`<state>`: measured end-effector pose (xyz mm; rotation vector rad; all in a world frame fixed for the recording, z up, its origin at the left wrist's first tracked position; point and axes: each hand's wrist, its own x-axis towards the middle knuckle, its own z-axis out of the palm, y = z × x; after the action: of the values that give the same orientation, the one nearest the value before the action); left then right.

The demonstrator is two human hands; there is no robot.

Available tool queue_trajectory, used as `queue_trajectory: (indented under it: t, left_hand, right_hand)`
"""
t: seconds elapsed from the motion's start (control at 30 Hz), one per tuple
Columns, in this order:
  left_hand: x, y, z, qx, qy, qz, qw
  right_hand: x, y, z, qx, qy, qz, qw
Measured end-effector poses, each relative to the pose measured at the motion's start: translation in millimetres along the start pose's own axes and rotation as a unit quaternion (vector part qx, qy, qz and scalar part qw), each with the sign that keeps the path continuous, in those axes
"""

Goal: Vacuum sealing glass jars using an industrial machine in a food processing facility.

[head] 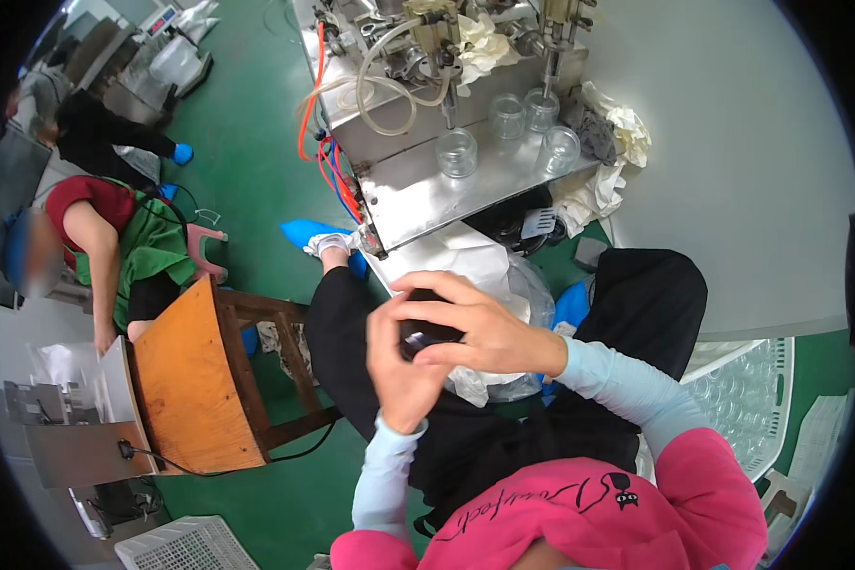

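Observation:
Between my two hands, above my lap, is a dark, glossy, rounded object (429,329), possibly a jar or its lid; fingers cover much of it. My left hand (400,367) grips its left side and looks slightly blurred. Fingers of my right hand (488,329) curl over it from the right, at top and bottom. Ahead stands a stainless-steel filling machine (427,196) with several clear glass jars on its ledge. One glass jar (457,154) sits below the left nozzle (449,107), and another glass jar (541,111) is beneath the right nozzle (552,70).
Crumpled paper (627,132) and a grey cloth (590,134) lie beside the jars. Under my hands is a paper-lined plastic bag (534,292). A wooden stool (192,377) stands left, near a bending person (92,214). At right, a white basket (784,406) holds glass jars.

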<state>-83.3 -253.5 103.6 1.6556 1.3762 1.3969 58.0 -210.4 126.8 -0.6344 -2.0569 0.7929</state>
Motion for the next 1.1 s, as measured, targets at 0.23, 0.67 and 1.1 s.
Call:
queue_trajectory:
  t: [0.23, 0.67, 1.1]
  left_hand:
    - [-4, 7, -190, 0.098, 0.321, -0.079, 0.939]
    - [9, -14, -256, 0.644, 0.301, 0.065, 0.700]
    - [109, -263, -44, -0.297, -0.047, -0.375, 0.877]
  right_hand:
    - [-22, 59, 6, 0.164, 0.066, 0.161, 0.971]
    - [-67, 136, -23, 0.196, 0.096, 0.345, 0.913]
    - [-92, 121, -151, 0.090, 0.192, 0.408, 0.888]
